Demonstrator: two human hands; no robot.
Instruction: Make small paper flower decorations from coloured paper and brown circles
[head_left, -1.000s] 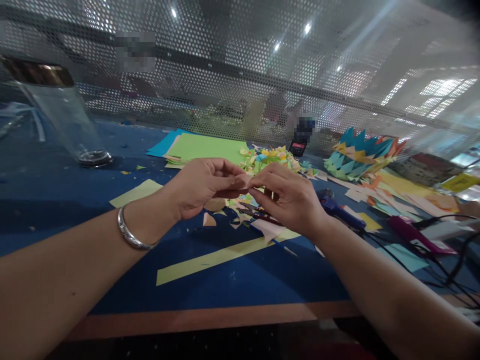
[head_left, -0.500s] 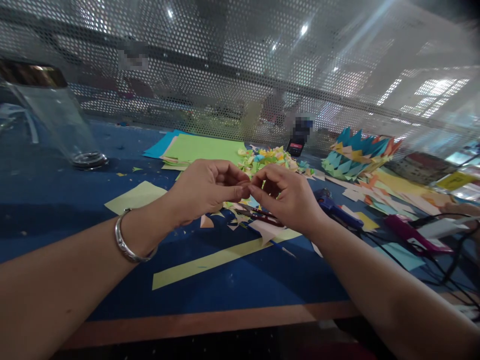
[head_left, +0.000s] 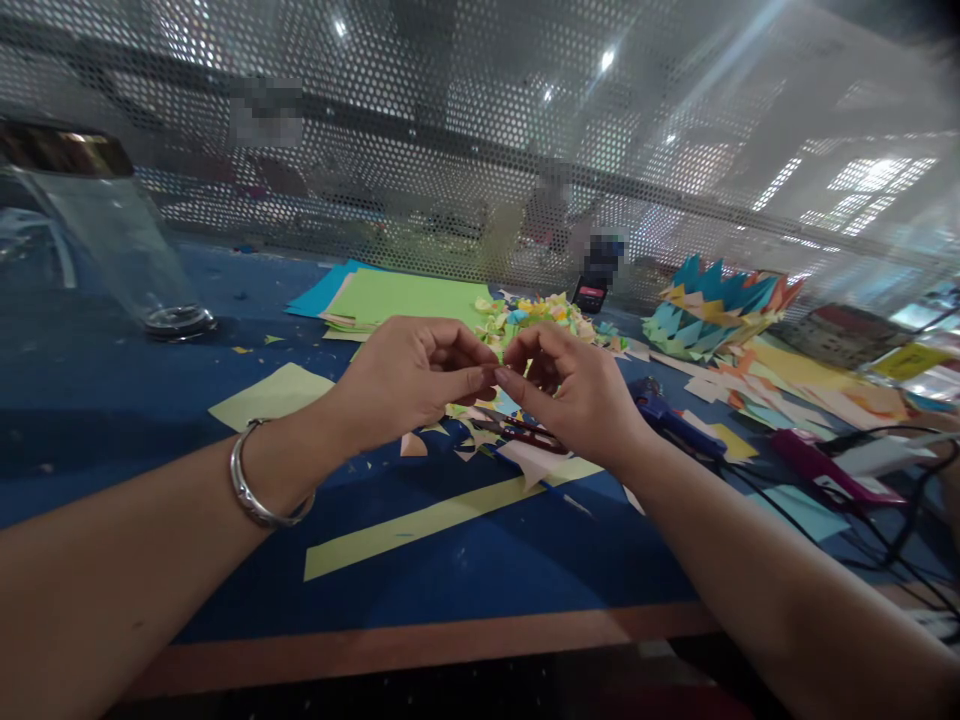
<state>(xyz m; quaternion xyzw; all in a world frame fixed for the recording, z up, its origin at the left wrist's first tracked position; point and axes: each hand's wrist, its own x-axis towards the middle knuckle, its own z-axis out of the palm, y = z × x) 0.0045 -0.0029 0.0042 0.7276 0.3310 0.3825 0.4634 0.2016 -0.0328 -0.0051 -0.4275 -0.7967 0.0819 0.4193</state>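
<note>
My left hand [head_left: 409, 380] and my right hand [head_left: 574, 390] meet fingertip to fingertip above the blue table [head_left: 450, 590]. Both are closed in a pinch; whatever lies between the fingertips is too small and hidden to make out. Below them lie dark-red-handled scissors [head_left: 529, 432], a blue pen [head_left: 566, 497] and small paper scraps [head_left: 413, 444]. A long pale yellow paper strip [head_left: 405, 528] stretches across the table nearer to me. Behind the hands is a heap of cut paper pieces [head_left: 540, 312]. A pale yellow paper sheet [head_left: 274, 395] lies beside my left wrist.
A glass jar [head_left: 142, 250] stands at left, near stacked coloured paper [head_left: 420, 295]. At right are a blue glue gun [head_left: 679, 425], a folded-paper basket [head_left: 712, 308], and a magenta power strip [head_left: 825, 470] with cables. A phone [head_left: 590, 292] leans against the perforated metal screen [head_left: 360, 170].
Almost nothing differs. My right hand's fingers have shifted very slightly up and left, while both pinches stay together in the same place.
</note>
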